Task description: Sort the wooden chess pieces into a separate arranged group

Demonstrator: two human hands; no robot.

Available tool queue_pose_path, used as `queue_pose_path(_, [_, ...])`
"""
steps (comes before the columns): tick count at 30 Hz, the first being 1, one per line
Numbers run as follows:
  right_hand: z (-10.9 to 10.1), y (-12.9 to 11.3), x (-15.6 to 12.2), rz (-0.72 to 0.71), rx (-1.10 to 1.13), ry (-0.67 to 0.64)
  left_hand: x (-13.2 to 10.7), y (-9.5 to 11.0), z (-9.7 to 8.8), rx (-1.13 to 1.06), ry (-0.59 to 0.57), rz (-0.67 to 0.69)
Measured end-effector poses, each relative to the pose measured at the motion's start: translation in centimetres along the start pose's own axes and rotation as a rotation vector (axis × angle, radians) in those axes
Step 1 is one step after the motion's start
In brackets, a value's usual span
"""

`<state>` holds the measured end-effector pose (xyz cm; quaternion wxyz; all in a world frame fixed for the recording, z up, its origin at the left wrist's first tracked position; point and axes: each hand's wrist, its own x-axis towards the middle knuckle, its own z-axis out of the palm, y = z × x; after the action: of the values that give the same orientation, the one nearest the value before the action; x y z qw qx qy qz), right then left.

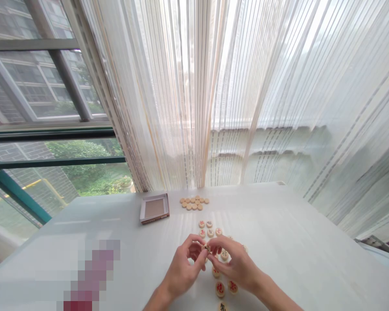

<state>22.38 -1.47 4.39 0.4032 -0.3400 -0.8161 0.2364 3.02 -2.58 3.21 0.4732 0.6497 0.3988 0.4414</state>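
Between the fingertips of both hands is a round wooden Chinese chess piece (206,249) with a dark mark on its face. My left hand (187,263) pinches it from the left, thumb in front. My right hand (236,261) closes on it from the right with curled fingers. Under and around the hands lie more pieces, face up: a red-marked piece (219,289), another red one (232,287) and a black-marked one (224,254). Beyond the fingertips, several others, such as a red-marked piece (202,233), sit in short rows. My right hand hides some pieces.
A group of plain-faced pieces (194,207) lies toward the back of the white table (269,216). Left of them stands a shallow open box (154,208). Striped sheer curtains (188,108) hang behind the table. A blurred pixel patch covers something at the lower left.
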Motion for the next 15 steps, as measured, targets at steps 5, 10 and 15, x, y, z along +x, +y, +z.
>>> queue_pose_path(5, [0.5,0.4,-0.1,-0.002,-0.002,-0.02,0.2,-0.4,-0.1,-0.008,0.016,-0.032])
queue_pose_path(10, [-0.8,0.5,-0.1,-0.022,0.008,-0.017,0.5,0.3,-0.6,-0.003,0.024,-0.08])
queue_pose_path(15, [-2.8,1.6,0.4,0.053,-0.011,0.099,0.5,0.5,-1.8,-0.025,-0.062,-0.13])
